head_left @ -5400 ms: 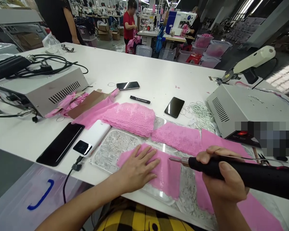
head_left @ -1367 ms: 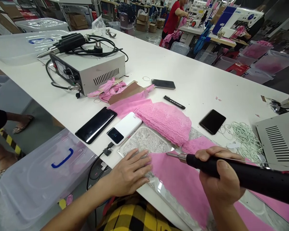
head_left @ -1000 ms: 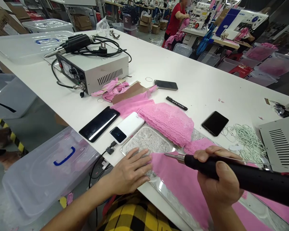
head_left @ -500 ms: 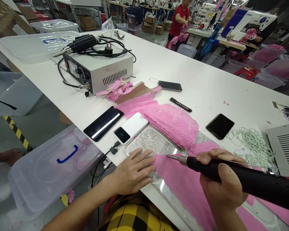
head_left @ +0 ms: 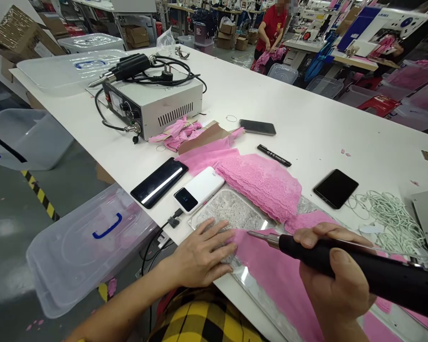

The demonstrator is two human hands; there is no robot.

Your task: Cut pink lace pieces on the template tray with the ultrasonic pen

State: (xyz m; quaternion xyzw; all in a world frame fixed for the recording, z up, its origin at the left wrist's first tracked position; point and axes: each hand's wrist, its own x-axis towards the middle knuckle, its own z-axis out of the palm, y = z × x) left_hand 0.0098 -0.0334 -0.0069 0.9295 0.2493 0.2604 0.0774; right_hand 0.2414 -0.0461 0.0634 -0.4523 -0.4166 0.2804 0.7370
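My left hand (head_left: 204, 254) lies flat, fingers spread, across the grey speckled plate (head_left: 231, 213) and the left edge of a pink fabric piece (head_left: 271, 270). My right hand (head_left: 337, 278) is wrapped around a thick black handheld tool with a tapered metal tip (head_left: 388, 280). That tip points left, at the upper edge of the fabric close to my left fingertips; whether it touches the cloth I cannot tell. Behind the plate rests a stack of pink lace pieces (head_left: 260, 185). A white power bank (head_left: 199, 190) with a cable plugged in sits at the plate's left corner.
A grey control box (head_left: 171, 102) carries a second black tool (head_left: 128, 69). Phones (head_left: 335, 188) and a black marker (head_left: 274, 155) lie around the lace. Pale green cord (head_left: 392, 221) is heaped at right. A lidded plastic bin (head_left: 89, 247) stands below the table's left edge. A co-worker (head_left: 271, 33) handles pink cloth beyond.
The whole view has shifted slightly, so the scene sits a little farther right. My hands and the tool keep nearly the same place on the fabric. The co-worker's hands have moved lower.
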